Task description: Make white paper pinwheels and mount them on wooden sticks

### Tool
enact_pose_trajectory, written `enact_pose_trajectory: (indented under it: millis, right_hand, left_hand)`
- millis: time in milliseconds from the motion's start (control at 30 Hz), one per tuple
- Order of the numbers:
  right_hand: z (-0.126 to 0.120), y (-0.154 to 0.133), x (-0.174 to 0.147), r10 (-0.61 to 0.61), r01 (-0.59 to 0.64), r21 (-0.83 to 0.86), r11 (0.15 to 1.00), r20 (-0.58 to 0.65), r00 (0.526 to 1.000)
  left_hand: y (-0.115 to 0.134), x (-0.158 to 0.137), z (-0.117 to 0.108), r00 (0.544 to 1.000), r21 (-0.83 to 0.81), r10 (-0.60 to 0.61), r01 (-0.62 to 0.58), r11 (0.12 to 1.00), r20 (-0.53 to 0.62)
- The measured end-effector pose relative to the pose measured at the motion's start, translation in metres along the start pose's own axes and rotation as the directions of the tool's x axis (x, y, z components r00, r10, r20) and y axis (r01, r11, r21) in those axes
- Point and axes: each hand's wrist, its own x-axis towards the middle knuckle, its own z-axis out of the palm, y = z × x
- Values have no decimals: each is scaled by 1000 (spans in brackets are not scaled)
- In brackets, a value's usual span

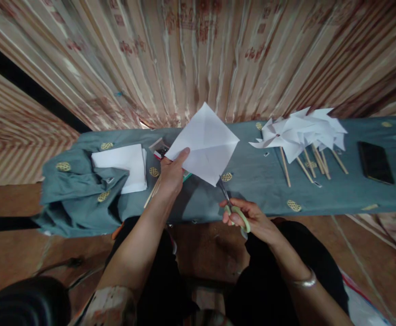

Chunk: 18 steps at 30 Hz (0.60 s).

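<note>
A square sheet of white paper (206,142) with crease lines is held up in the middle by my left hand (174,174), thumb on top near its left corner. My right hand (247,217) grips a pair of scissors (240,217) with pale green handles. The blades point up and away from me and meet the paper at its corner nearest me. How far the blades part is hard to make out. Several white paper pinwheels (299,131) on wooden sticks lie in a pile to the right.
A narrow table under a grey-green cloth (265,194) runs across in front of me. White paper sheets (135,167) lie at the left, partly under folded cloth. Near my left hand are a small open box (159,148) and wooden sticks (152,192). A black phone (376,163) lies far right.
</note>
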Motion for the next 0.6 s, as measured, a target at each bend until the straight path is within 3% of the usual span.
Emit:
enact_pose_trajectory:
  millis: [67, 133, 233, 267, 333, 400, 433, 600]
  right_hand:
    - [-12, -4, -8, 58, -59, 16, 998, 67, 996]
    - [-25, -7, -16, 56, -58, 40, 998, 53, 997]
    - [-41, -9, -21, -49, 62, 60, 996, -194, 980]
    - [-45, -9, -21, -95, 115, 44, 992, -323, 942]
    - [-50, -9, -19, -189, 201, -41, 979, -560, 807]
    - [-52, -8, -16, -274, 231, -155, 961, -662, 697]
    - [-52, -8, -15, -306, 235, -198, 952, -665, 681]
    - [-45, -2, -13, -340, 214, -279, 936, -567, 751]
  left_hand:
    - [2, 3, -4, 1000, -2, 21, -21, 1000, -8]
    - [3, 4, -7, 1000, 10, 20, -20, 1000, -9]
    - [0, 0, -12, 999, 74, -31, 28, 997, 40]
    - [-1, -3, -13, 995, 109, -57, 49, 993, 77]
    - [-5, -9, -15, 982, 186, -118, 89, 978, 150]
    - [-8, -16, -16, 962, 268, -190, 133, 954, 199]
    - [-9, -19, -16, 952, 309, -222, 151, 939, 210]
    - [-13, -32, -14, 899, 478, -340, 177, 860, 278]
